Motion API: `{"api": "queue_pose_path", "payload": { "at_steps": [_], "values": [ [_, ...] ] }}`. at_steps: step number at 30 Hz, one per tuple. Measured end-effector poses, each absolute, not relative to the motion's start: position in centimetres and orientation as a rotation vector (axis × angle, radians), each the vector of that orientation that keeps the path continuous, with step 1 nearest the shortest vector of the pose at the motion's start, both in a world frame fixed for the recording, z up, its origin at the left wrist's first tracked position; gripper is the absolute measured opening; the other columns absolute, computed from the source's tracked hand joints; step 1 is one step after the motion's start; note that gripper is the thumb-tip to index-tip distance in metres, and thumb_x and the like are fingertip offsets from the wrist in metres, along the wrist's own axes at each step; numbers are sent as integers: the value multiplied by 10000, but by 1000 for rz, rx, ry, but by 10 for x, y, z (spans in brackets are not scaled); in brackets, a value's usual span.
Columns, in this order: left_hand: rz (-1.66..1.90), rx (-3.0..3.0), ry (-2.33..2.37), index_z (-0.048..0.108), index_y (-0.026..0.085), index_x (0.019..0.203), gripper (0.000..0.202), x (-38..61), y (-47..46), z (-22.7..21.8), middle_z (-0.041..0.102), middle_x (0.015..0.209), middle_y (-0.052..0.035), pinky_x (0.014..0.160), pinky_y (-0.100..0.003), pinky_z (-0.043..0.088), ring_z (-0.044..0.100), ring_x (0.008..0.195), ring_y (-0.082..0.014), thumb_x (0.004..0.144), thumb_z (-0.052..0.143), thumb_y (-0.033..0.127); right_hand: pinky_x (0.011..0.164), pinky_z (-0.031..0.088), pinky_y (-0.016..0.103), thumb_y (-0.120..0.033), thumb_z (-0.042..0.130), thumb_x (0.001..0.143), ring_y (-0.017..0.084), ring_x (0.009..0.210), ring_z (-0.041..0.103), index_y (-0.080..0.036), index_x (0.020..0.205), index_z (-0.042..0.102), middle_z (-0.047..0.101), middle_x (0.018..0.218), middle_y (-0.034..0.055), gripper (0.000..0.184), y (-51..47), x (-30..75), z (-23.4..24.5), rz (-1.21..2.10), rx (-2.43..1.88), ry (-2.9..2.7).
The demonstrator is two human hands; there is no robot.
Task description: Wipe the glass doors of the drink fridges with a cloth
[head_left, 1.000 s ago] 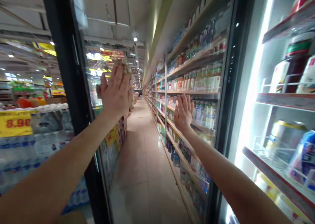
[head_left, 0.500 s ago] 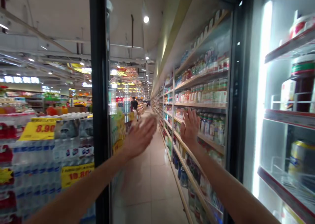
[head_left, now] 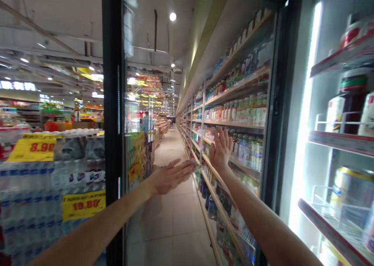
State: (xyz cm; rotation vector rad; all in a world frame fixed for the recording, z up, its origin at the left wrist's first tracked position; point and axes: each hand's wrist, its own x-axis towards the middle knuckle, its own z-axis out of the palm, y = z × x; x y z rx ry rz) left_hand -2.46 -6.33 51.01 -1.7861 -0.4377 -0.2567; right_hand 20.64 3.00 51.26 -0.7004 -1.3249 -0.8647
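An open cooler door with a black frame [head_left: 113,141] and a glass pane [head_left: 163,227] stands in front of me. My left hand [head_left: 172,176] is stretched flat before the pane, fingers pointing right, holding nothing. To its right and higher, my right hand [head_left: 221,149] is raised with fingers spread and palm facing the glass, also without anything in it. Whether either hand touches the pane I cannot tell. Through or in the glass, shelves of bottles [head_left: 245,110] show behind my right hand.
Lit cooler shelves [head_left: 341,141] with bottles and cans are close on the right. Left of the door are stacked packs of bottled water [head_left: 26,184] with yellow price signs [head_left: 35,147]. A tiled aisle floor [head_left: 175,141] runs into the distance, and a person [head_left: 146,120] is far off.
My left hand has moved lower and to the right, its fingers now more level. My right hand stays raised, slightly further left. The view has shifted a little; the door frame sits further left.
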Motion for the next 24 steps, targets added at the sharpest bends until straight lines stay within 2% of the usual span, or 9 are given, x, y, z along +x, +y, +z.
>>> {"api": "queue_pose_path", "payload": {
  "at_steps": [3, 5, 11, 14, 16, 18, 20, 22, 24],
  "values": [
    [-578, -1601, -727, 329, 190, 1392, 498, -22, -62, 543, 330, 1478, -78, 1161, -441, 85, 183, 1406, -171, 896, 362, 209, 1093, 231, 469, -230, 343, 889, 221, 1379, 287, -211, 1369, 410, 465, 1398, 109, 485, 29, 207, 513, -855, -711, -1321],
    [-732, -1497, -874, 313, 171, 1398, 506, -16, -60, 549, 304, 1487, -106, 1151, -469, 111, 159, 1412, -202, 898, 366, 221, 1094, 229, 475, -234, 341, 887, 223, 1378, 289, -215, 1364, 419, 470, 1395, 104, 484, 29, 207, 513, -846, -719, -1315],
    [-218, -1821, -406, 430, 177, 1329, 438, 8, -54, 487, 302, 1494, -16, 1161, -348, 140, 160, 1410, -152, 898, 353, 201, 1099, 224, 490, -249, 331, 893, 225, 1384, 282, -212, 1371, 408, 463, 1401, 114, 485, 30, 208, 512, -837, -698, -1319],
    [-332, -1774, -557, 373, 207, 1366, 469, 5, -55, 519, 336, 1477, -25, 1165, -384, 134, 189, 1402, -144, 900, 332, 168, 1102, 220, 495, -234, 319, 896, 226, 1386, 281, -202, 1373, 406, 460, 1403, 122, 486, 31, 208, 511, -833, -687, -1323],
    [-600, -1608, -819, 312, 189, 1397, 483, 1, -56, 552, 327, 1479, -80, 1161, -462, 108, 185, 1405, -171, 914, 299, 167, 1103, 222, 496, -224, 318, 895, 224, 1383, 288, -210, 1368, 414, 467, 1399, 114, 482, 31, 208, 511, -827, -690, -1316],
    [-775, -1489, -947, 292, 140, 1403, 491, 0, -58, 565, 273, 1493, -141, 1152, -505, 95, 140, 1413, -219, 920, 316, 222, 1101, 231, 493, -216, 322, 895, 222, 1377, 302, -217, 1363, 421, 476, 1393, 107, 478, 31, 208, 511, -833, -689, -1306],
    [-698, -1547, -837, 331, 137, 1382, 471, 2, -61, 554, 285, 1491, -128, 1165, -458, 83, 94, 1417, -199, 917, 326, 218, 1098, 241, 487, -213, 329, 896, 222, 1373, 312, -216, 1359, 425, 481, 1390, 108, 474, 31, 208, 512, -851, -682, -1301],
    [-514, -1670, -637, 407, 223, 1333, 429, 2, -63, 537, 362, 1466, -14, 1174, -324, 88, 111, 1407, -102, 914, 325, 182, 1095, 246, 485, -210, 329, 897, 222, 1374, 313, -213, 1360, 424, 482, 1389, 111, 473, 31, 208, 512, -865, -680, -1299],
    [-469, -1744, -602, 415, 269, 1324, 419, -4, -63, 535, 396, 1445, 34, 1169, -284, 88, 154, 1396, -66, 919, 332, 198, 1095, 246, 487, -211, 326, 898, 224, 1375, 309, -209, 1358, 428, 484, 1387, 113, 470, 31, 207, 512, -866, -677, -1299]
  ]
}}
